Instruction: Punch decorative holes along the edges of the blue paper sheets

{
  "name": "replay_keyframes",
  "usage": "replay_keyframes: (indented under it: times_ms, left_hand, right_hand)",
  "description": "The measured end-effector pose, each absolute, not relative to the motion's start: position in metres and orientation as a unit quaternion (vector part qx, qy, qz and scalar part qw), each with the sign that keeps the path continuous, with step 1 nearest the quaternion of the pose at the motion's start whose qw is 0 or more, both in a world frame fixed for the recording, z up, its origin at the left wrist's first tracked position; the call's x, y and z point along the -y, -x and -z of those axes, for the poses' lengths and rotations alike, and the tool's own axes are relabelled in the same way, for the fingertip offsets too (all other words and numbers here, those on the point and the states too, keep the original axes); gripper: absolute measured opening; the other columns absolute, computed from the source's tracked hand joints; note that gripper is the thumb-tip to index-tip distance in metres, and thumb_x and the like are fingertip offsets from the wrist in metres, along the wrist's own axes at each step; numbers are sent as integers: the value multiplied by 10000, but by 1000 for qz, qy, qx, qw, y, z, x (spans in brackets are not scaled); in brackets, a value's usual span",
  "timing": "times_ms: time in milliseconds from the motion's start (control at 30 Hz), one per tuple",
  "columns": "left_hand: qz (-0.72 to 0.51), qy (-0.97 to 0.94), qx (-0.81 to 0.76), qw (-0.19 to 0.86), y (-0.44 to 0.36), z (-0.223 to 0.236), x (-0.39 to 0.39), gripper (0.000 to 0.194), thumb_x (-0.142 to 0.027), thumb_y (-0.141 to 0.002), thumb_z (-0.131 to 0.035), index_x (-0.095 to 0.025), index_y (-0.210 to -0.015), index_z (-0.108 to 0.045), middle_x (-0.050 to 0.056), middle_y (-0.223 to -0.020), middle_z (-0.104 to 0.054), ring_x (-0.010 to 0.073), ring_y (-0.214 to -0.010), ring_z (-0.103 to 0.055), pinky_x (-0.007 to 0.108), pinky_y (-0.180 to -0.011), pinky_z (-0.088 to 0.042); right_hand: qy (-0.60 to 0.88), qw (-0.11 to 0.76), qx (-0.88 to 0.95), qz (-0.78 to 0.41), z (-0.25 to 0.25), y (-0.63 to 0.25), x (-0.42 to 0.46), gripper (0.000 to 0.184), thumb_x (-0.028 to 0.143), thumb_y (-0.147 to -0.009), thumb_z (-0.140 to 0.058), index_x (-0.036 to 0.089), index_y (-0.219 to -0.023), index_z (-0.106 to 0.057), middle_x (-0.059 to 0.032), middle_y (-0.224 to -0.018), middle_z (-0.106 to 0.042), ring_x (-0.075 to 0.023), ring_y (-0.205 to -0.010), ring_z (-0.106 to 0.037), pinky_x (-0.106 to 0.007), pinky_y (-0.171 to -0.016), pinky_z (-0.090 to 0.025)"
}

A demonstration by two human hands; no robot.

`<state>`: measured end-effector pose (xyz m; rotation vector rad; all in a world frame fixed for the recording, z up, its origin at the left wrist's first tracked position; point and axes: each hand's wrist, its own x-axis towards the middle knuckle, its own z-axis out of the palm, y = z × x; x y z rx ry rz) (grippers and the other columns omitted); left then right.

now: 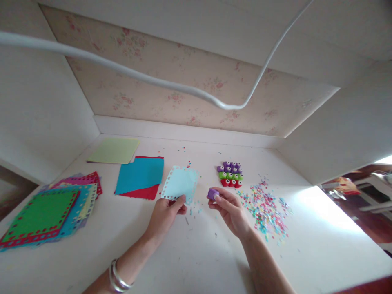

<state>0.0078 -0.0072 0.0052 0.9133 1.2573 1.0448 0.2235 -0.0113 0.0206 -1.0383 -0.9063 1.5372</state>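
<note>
- Centrally, held by left hand (167,214): pale blue sheet (180,181), lying at or just above white tabletop (199,257), with holes along its edges; near edge pinched between thumb on top and curled fingers below.
- Just right of that, in right hand (231,210): small purple punch (212,193) with white button, gripped between thumb and fingers, apart from pale blue sheet.
- Beyond right hand, set close together in rows: small punches (232,174), purple at far side, green next, red nearest.
- To the right of these, spread loosely over tabletop: multicoloured paper bits (266,208); a few more scattered around pale blue sheet.
- Left of pale blue sheet: plain blue sheet (141,175), partly covering red sheet (143,194), red showing at far and near edges.
- Farther back, at left: pale green sheet (114,150), on top of other paper, edges seemingly plain.
- Far left, fanned and overlapping: pile of hole-edged sheets (43,216), green uppermost, with red, blue, yellow and purple showing.
- On left wrist: silver bangles (118,279).
- Overhead, across view: white cable (171,83), in front of floral panel (190,108).
</note>
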Motion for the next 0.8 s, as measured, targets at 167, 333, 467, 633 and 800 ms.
replay_keyframes:
  times_ms: [167, 333, 467, 633, 800]
  left_hand:
    - [-451, -407, -537, 584, -5, -1, 3, 335, -464, -765, -674, -151, -647, -664, 41, -599, -680, 178, -590, -656, 275, -601, -554]
    - [-453, -426, -521, 585, -4, -2, 3, 357, -519, -765, -650, -171, -686, -633, 12, -546, -642, 160, -510, -605, 258, -526, -500]
    - [-447, -455, -513, 574, -4, -3, 3, 388, -552, -779, -631, -172, -701, -623, 0, -542, -619, 153, -509, -584, 251, -527, -474]
    - [-444, -450, -509, 584, -6, -6, 4, 399, -569, -760, -656, -172, -739, -627, -10, -605, -604, 171, -561, -614, 269, -545, -503]
    - [-442, -443, -509, 592, -4, -4, 4, 416, -586, -728, -686, -173, -719, -638, -11, -615, -596, 177, -576, -625, 275, -551, -518]
  right_hand:
    - [426, 584, 314, -615, -34, -233, 6, 417, 308, -745, -805, 234, -1145, -711, -21, -1015, -726, -142, -809, -669, -294, -840, -560]
    - [468, 605, 332, -552, -49, -276, -18, 432, 323, -708, -828, 254, -1102, -664, 4, -876, -724, -152, -766, -684, -302, -807, -573]
    - [553, 560, 450, -422, -66, -324, -53, 363, 444, -734, -774, 240, -989, -612, -12, -900, -727, -167, -822, -696, -331, -838, -563]
    - [627, 436, 560, -320, -71, -349, -101, 433, 491, -767, -694, 192, -1076, -646, -94, -1014, -739, -226, -916, -689, -384, -851, -535]
    - [653, 305, 645, -254, -58, -335, -140, 338, 362, -824, -648, 216, -1127, -687, -90, -1093, -737, -254, -971, -671, -397, -881, -500]
